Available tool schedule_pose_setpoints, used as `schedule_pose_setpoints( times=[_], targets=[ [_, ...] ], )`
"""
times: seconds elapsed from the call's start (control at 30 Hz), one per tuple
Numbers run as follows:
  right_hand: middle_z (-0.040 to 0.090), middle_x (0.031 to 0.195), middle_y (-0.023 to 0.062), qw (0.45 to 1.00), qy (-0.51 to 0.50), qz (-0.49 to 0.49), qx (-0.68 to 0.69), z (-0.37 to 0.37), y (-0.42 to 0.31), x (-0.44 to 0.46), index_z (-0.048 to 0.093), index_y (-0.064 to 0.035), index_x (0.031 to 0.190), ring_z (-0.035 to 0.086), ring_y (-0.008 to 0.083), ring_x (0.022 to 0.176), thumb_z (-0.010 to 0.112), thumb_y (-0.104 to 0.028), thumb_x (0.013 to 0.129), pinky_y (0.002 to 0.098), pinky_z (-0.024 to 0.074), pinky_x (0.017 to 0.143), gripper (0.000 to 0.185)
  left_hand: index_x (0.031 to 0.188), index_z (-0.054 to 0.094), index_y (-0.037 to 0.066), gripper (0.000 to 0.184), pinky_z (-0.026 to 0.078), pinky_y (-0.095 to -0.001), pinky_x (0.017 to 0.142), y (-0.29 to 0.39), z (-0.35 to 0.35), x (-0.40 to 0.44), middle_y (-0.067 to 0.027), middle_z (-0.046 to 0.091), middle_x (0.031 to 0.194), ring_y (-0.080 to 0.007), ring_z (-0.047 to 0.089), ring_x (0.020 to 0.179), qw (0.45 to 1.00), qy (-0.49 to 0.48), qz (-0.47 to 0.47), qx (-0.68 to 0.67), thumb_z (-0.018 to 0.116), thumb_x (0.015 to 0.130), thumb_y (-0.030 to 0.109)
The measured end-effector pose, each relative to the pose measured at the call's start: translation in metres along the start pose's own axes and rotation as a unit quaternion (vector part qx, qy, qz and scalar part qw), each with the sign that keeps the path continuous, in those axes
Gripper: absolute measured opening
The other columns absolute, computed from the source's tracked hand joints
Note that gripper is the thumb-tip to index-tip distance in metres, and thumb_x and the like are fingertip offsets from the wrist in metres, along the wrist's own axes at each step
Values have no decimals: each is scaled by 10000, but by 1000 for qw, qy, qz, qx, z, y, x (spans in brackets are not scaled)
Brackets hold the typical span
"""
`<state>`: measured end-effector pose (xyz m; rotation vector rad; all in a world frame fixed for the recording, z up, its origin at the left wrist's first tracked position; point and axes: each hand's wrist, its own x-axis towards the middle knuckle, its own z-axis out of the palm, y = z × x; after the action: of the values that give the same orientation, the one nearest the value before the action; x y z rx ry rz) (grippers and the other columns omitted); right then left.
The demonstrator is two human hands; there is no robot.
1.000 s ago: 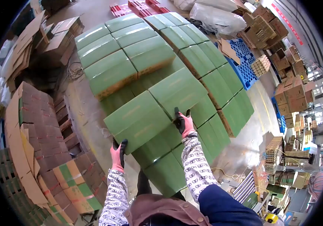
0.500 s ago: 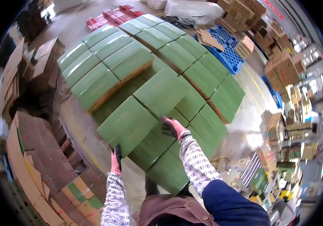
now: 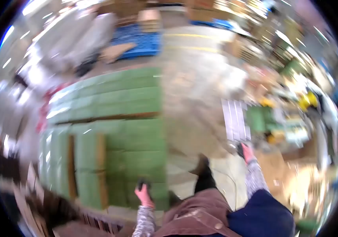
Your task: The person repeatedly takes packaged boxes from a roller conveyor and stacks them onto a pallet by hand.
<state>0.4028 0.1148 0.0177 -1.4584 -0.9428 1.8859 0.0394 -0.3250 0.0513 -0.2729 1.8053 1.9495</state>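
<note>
Motion blurs the whole view. My left hand (image 3: 144,192), in a pink and black glove, is over the lower right part of the stacked green boxes (image 3: 137,134); its fingers are smeared. Off to the right, my right hand (image 3: 246,152) is away from the boxes, near the lower end of a roller conveyor (image 3: 235,118). Its fingers are too blurred to read, and no held object can be made out. Brown box sides show between some of the green tops.
A blue pallet (image 3: 139,39) with a cardboard sheet (image 3: 115,52) lies beyond the boxes. Plastic-wrapped bundles stand at the upper left. Grey floor (image 3: 192,87) with yellow lines runs between the boxes and the conveyor. A cable lies near my feet.
The view has swung to the right, bringing the conveyor nearer. Both hands have come away from the two upper green boxes, and my right hand is now out beside the stack.
</note>
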Motion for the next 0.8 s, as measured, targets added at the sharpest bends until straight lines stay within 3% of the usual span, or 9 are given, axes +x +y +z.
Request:
schedule_pose_setpoints(
  times=[0.03, 0.17, 0.3, 0.4, 0.57, 0.63, 0.67, 0.73, 0.8],
  targets=[
    [636, 784, 19, 989, 64, -31, -130, -30, -21, 1, 626, -59, 952, 587, 122, 614, 517, -278, 894, 271, 481, 553, 252, 1058, 603, -6, 267, 476, -277, 701, 12, 53, -7, -53, 610, 892, -141, 568, 764, 999, -24, -26, -28, 582, 798, 47],
    [648, 909, 24, 993, 99, 66, -5, -117, -77, 12, 612, -90, 1043, 617, 147, 742, 476, -392, 899, 281, 484, 648, 362, 1146, 570, 39, 314, 483, -268, 714, -23, 225, -16, -50, 623, 936, -142, 595, 819, 975, -178, -134, 18, 593, 843, 116],
    [629, 939, 49, 985, 130, 81, 76, -153, -111, 20, 593, -95, 1046, 593, 174, 850, 468, -468, 884, 314, 475, 733, 425, 1325, 417, 104, 488, 376, -345, 943, -97, 366, 2, -94, 449, 1296, -195, 446, 1173, 911, -359, -189, 79, 554, 884, 265],
    [582, 1040, 103, 964, 94, 147, 201, -184, -116, 42, 522, -98, 1129, 564, 244, 982, 518, -545, 836, 380, 460, 844, 534, 1395, 296, 146, 577, 311, -375, 1001, -105, 468, -18, -66, 351, 1393, -239, 358, 1255, 881, -391, -220, 153, 505, 898, 351],
    [550, 1067, 136, 901, 103, 193, 374, -179, -93, 89, 519, -91, 1084, 513, 314, 1034, 600, -522, 789, 461, 419, 910, 528, 1333, 372, 167, 519, 378, -340, 906, -117, 518, -20, -22, 514, 1204, -133, 495, 1071, 861, -417, -256, 137, 519, 876, 365],
    [562, 1147, 79, 927, 40, 92, 362, -148, -114, 81, 523, -72, 1164, 518, 253, 1043, 553, -414, 851, 396, 389, 942, 465, 1245, 449, 105, 435, 468, -347, 787, -92, 529, -32, -70, 562, 1098, -202, 571, 930, 868, -354, -291, 194, 544, 843, 242],
    [560, 1153, 83, 947, -39, -25, 318, -182, -66, 124, 534, -69, 1156, 514, 254, 1057, 539, -367, 861, 406, 389, 941, 419, 1211, 429, -7, 558, 511, -295, 675, -105, 520, -13, -116, 587, 1001, -205, 600, 859, 883, -366, -221, 191, 690, 758, 189],
    [560, 1153, 90, 939, -15, 74, 335, -108, -128, 95, 546, -78, 1176, 510, 273, 1063, 627, -397, 780, 418, 399, 936, 515, 1214, 437, -30, 625, 500, -307, 766, -109, 507, 0, -146, 585, 1047, -224, 590, 914, 912, -352, -175, 115, 735, 716, 202],
    [549, 1183, 56, 937, 25, 116, 330, -124, -95, 137, 542, -136, 1202, 500, 267, 1078, 601, -391, 797, 438, 394, 925, 483, 1317, 353, -17, 809, 436, -327, 908, -110, 497, 11, -189, 524, 1190, -265, 527, 1073, 922, -332, -105, 167, 763, 683, 271]
  ],
)
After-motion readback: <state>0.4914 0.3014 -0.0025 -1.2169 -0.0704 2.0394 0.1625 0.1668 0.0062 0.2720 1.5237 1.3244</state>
